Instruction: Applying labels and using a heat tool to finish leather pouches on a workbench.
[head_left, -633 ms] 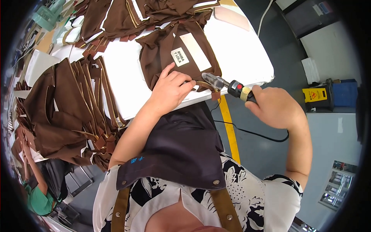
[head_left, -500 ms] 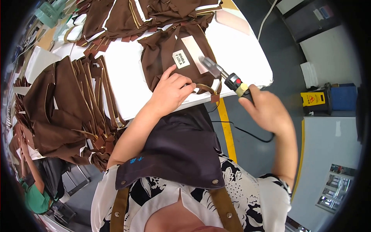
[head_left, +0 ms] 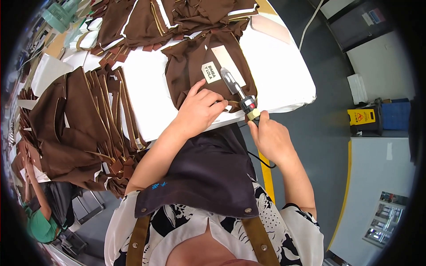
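We are gripping a corded tool (head_left: 243, 99) with our right hand (head_left: 272, 135), its fingers wrapped around the dark handle. Our left hand (head_left: 199, 111) is resting on a brown fabric piece (head_left: 188, 62); whether its thumb and curled fingers are pinching cloth or only pressing it, we are not able to tell.

The tool's metal head (head_left: 230, 81) is posing the main risk, in our judgement. If it is running hot, which we are not seeing for certain, a long dwell could be scorching the cloth or marking the white label (head_left: 211, 72). A slip of our right wrist could be bringing the metal against our left fingers, since they are lying near it. Slack, rumpled cloth around our left hand could be taking a crease if our hold is loosening. The black cord (head_left: 266, 164), hanging below our right grip, could be tugging the tool off line if it is snagging.

The fabric piece is lying beneath our left hand and spreading mostly ahead of it, and ahead and to the left of our right grip. The label is sitting just beyond our left index fingertip, the pale strip (head_left: 227, 60) is slanting farther ahead, and a gold zip (head_left: 233, 103) is showing between our two hands.
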Action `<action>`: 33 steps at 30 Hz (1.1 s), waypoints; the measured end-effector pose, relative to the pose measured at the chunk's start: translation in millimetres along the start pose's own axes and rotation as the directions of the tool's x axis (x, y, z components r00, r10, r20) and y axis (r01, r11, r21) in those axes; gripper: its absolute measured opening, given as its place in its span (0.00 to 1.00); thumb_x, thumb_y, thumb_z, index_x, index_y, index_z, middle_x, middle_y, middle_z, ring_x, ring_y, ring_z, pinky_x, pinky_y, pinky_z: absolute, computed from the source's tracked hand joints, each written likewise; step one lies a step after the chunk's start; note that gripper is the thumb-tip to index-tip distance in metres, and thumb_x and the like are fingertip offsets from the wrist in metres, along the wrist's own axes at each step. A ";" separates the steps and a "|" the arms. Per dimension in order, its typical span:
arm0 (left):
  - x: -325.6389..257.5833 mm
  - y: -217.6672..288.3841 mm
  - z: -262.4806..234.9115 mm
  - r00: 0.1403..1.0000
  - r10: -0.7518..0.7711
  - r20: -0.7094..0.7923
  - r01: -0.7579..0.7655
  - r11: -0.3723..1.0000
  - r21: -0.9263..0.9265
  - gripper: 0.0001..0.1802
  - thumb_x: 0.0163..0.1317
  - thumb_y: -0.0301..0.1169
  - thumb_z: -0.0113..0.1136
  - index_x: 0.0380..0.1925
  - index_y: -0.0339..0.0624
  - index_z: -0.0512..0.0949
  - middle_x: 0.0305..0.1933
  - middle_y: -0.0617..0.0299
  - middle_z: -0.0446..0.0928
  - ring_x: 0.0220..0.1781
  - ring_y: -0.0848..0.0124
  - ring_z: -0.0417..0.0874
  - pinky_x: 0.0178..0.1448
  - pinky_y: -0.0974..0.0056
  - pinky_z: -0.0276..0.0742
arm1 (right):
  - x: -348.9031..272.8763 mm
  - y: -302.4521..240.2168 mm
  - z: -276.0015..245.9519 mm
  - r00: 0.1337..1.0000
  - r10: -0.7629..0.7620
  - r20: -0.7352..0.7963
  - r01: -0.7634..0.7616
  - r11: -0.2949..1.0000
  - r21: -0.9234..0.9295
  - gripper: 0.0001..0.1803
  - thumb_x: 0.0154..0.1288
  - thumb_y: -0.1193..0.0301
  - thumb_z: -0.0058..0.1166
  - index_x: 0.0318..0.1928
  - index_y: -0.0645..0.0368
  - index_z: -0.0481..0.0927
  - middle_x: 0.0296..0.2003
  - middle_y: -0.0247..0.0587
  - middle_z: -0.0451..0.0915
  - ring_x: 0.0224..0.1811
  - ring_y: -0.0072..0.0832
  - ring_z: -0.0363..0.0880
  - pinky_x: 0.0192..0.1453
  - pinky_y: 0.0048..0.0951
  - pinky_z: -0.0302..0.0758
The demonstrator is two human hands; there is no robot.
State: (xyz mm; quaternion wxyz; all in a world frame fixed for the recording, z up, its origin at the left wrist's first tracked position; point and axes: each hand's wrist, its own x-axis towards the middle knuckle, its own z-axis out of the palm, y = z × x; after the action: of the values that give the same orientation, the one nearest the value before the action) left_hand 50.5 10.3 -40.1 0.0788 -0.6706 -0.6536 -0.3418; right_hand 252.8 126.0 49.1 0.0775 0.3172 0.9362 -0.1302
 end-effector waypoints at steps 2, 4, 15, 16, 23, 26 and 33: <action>0.0 0.5 0.5 1.000 -0.004 0.002 0.005 1.000 -0.010 0.15 0.53 0.28 0.71 0.42 0.50 0.83 0.43 0.69 0.81 0.48 0.68 0.81 0.76 0.44 0.63 | 12.6 -3.5 -5.9 0.999 0.009 0.039 -0.008 1.000 -0.028 0.20 0.77 0.60 0.47 0.43 0.70 0.71 0.25 0.58 0.83 0.29 0.56 0.84 0.36 0.51 0.80; -1.3 -0.1 0.3 1.000 -0.010 0.008 0.010 1.000 -0.021 0.15 0.53 0.28 0.71 0.42 0.49 0.83 0.43 0.69 0.81 0.48 0.68 0.81 0.76 0.44 0.63 | 24.5 -8.1 -12.1 0.999 -0.001 0.040 0.001 1.000 -0.010 0.20 0.77 0.60 0.47 0.43 0.70 0.71 0.26 0.59 0.83 0.30 0.57 0.84 0.38 0.51 0.80; -0.6 -0.1 -1.2 1.000 -0.004 0.017 0.004 1.000 -0.010 0.16 0.52 0.29 0.72 0.42 0.49 0.83 0.44 0.69 0.81 0.49 0.67 0.81 0.76 0.45 0.63 | 105.7 -30.9 -24.5 0.999 0.012 0.052 -0.017 0.996 0.088 0.21 0.76 0.60 0.47 0.45 0.71 0.74 0.33 0.60 0.85 0.40 0.56 0.86 0.48 0.49 0.80; -0.5 0.2 -1.1 1.000 -0.001 0.020 0.001 1.000 -0.007 0.16 0.52 0.29 0.72 0.42 0.49 0.83 0.44 0.69 0.81 0.50 0.67 0.81 0.76 0.46 0.62 | 109.9 -31.4 -25.0 0.999 0.006 0.032 -0.008 0.999 0.053 0.21 0.76 0.59 0.47 0.45 0.71 0.74 0.34 0.61 0.85 0.41 0.56 0.86 0.49 0.49 0.80; -0.4 0.3 -2.1 1.000 -0.004 0.015 0.004 1.000 -0.001 0.16 0.51 0.29 0.72 0.42 0.49 0.83 0.44 0.68 0.81 0.51 0.67 0.81 0.77 0.46 0.62 | 93.3 -26.2 -30.6 0.994 0.042 0.100 -0.057 0.988 0.147 0.22 0.77 0.58 0.47 0.43 0.71 0.73 0.31 0.62 0.84 0.37 0.57 0.85 0.46 0.49 0.80; -0.5 1.0 -2.0 1.000 -0.013 0.019 0.012 1.000 0.003 0.16 0.52 0.29 0.72 0.42 0.49 0.83 0.44 0.68 0.81 0.52 0.67 0.81 0.77 0.46 0.62 | 71.9 -15.0 -16.3 0.992 0.045 0.115 -0.056 0.994 0.089 0.20 0.77 0.59 0.46 0.46 0.70 0.71 0.32 0.61 0.85 0.38 0.57 0.85 0.46 0.50 0.81; -2.2 0.5 -3.1 1.000 -0.013 0.024 0.013 1.000 0.005 0.16 0.52 0.30 0.72 0.43 0.49 0.83 0.44 0.68 0.80 0.52 0.67 0.81 0.77 0.47 0.62 | 15.9 -9.5 -17.9 0.989 0.071 0.127 -0.075 0.997 0.022 0.21 0.77 0.60 0.45 0.45 0.71 0.71 0.29 0.60 0.84 0.35 0.57 0.85 0.42 0.51 0.80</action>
State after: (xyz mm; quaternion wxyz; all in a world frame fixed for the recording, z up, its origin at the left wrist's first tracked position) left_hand 50.1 6.7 -38.8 0.0701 -0.6702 -0.6597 -0.3327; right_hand 233.3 133.1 64.4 0.1370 0.3434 0.9153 -0.1598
